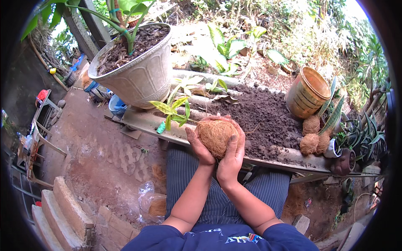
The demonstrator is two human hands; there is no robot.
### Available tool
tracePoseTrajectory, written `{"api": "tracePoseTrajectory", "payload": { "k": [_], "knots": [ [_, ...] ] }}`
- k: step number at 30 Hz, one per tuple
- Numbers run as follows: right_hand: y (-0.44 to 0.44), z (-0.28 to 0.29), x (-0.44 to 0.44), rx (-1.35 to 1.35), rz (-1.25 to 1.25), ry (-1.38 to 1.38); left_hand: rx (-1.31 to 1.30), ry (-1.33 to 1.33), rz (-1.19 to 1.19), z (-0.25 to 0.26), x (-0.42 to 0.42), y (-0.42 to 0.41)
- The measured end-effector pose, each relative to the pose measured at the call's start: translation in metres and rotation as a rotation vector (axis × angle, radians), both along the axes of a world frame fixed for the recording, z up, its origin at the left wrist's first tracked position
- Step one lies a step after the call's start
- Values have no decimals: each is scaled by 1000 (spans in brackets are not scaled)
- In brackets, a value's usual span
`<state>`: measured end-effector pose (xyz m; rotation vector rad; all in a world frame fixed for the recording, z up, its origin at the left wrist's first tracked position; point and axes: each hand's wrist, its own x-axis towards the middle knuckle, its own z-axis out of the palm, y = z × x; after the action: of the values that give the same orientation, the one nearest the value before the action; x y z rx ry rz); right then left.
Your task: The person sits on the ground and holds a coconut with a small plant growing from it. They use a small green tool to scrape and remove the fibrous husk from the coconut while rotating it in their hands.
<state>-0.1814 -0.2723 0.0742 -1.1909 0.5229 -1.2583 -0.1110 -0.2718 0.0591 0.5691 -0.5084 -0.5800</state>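
A ball wrapped in brown coconut fibre [217,136] rests between my cupped palms, over the near edge of the bench. My left hand [201,147] presses on its left side, and my right hand [235,146] curls around its right side and far end. From the ball's far left a leafy plant cutting [174,109] with yellow-green leaves sticks out over the bench. Dark loose soil [263,116] lies heaped just beyond and to the right of my hands. A small green spool of thread or twine [161,127] sits at the bench edge on the left.
A large ornate planter [135,72] stands at the bench's left. At the right are a worn plastic bucket [307,92], several finished fibre balls [309,143] with snake plant leaves, and a small brown pot [344,161]. On the floor lies a plastic bag of fibre [153,202].
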Motion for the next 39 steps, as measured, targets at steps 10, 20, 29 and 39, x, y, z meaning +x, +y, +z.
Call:
{"api": "tracePoseTrajectory", "payload": {
  "k": [10, 20, 29, 39],
  "knots": [
    [-22, -6, -6, 48, -110, -113, 69, -113, -144, 10, -25, -14],
    [-28, -30, 4, -6, -182, 197, 37, 113, -194, -2, -11, -11],
    [-37, -43, 3, -39, -303, 268, -155, 343, -388, -15, -14, -20],
    [-32, -27, -4, -408, -448, 331, -405, 496, -617, -37, -4, -17]
  ]
}}
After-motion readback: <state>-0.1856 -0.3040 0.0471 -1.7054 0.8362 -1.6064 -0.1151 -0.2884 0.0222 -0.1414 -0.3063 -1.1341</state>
